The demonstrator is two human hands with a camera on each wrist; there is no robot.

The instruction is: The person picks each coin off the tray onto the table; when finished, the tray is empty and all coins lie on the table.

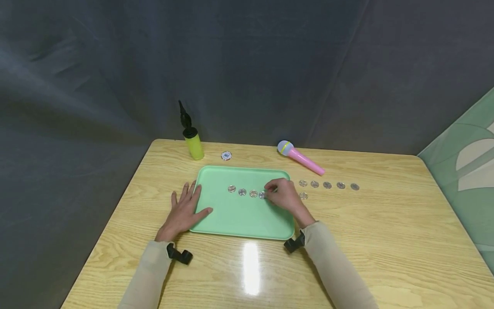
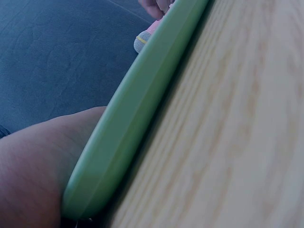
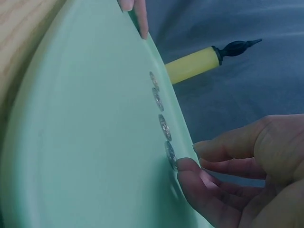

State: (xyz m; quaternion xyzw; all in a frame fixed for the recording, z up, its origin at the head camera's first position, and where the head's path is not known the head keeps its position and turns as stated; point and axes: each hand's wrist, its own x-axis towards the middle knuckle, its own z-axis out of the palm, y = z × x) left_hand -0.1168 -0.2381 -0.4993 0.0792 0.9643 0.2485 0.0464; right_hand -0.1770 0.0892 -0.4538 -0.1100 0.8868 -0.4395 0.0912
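Note:
A green tray (image 1: 231,221) lies on the table with several silver coins (image 1: 242,192) in a row on it. My left hand (image 1: 184,212) rests on the tray's left edge, fingers spread and thumb over the rim. Over the tray's right part, my right hand (image 1: 283,196) touches the rightmost coin (image 3: 171,156) of the row with a fingertip. In the right wrist view its thumb and fingers stand apart, and no pinch on the coin shows. The left wrist view shows the tray's side (image 2: 137,104) and part of the left hand (image 2: 38,166).
More coins (image 1: 327,185) lie in a row right of the tray, with a single coin (image 1: 303,195) below that row. Behind the tray are a yellow-green hand pump (image 1: 194,146) with a black nozzle, a poker chip (image 1: 226,156) and a pink toy microphone (image 1: 305,161).

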